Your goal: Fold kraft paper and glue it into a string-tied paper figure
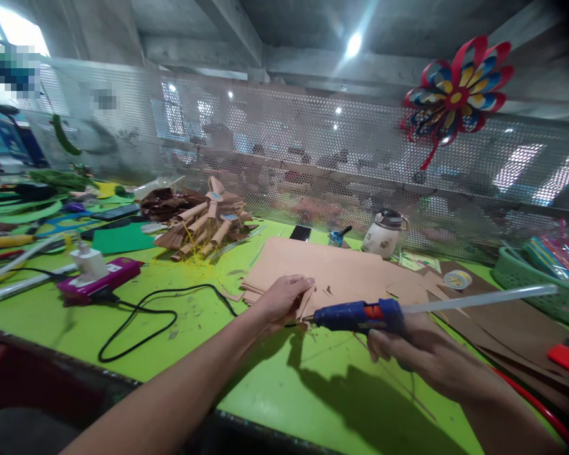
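My right hand (408,344) is wrapped round the handle of a blue hot glue gun (346,316). A long clear glue stick (483,298) juts from the gun's back end. The gun's nozzle points left, right at a small tan paper piece (305,306); whether it touches cannot be made out. My left hand (284,297) pinches that piece between thumb and fingers, just above the green table (275,385). Behind both hands lies a stack of tan sheets (346,259), with a few dark scraps on top.
Several rolled paper figures (208,218) are piled at the back left. A purple power strip (99,282) holds a white plug, its black cable (171,292) looping across the table. A patterned jug (382,235) stands behind the sheets. Brown sheets (512,322) and a green basket (540,284) are at right.
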Available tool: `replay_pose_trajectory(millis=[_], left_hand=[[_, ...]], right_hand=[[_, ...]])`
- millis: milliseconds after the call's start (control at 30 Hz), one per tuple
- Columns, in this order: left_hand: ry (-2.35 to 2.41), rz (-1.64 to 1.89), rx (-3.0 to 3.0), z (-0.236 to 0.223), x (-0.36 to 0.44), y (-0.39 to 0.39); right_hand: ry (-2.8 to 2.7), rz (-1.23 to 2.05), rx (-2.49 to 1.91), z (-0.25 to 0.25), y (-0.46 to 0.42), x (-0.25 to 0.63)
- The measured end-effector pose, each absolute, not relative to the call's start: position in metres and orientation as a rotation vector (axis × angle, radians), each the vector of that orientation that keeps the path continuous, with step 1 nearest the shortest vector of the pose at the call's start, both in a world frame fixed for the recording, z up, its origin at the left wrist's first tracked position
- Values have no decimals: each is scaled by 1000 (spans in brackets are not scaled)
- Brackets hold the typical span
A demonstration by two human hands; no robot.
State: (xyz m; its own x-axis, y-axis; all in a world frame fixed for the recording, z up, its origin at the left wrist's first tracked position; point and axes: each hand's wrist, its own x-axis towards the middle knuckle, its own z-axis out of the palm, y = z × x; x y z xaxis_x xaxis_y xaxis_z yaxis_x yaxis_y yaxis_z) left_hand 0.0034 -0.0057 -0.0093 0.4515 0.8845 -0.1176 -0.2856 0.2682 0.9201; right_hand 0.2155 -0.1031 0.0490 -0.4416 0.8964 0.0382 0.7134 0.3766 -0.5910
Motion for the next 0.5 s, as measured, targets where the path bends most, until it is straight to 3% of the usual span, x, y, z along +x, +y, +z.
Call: replay_pose_trajectory(millis=[500], left_hand=[[675,884,1034,-16,2,-1]], right_hand=[[-2236,685,-1406,47,-100,218]])
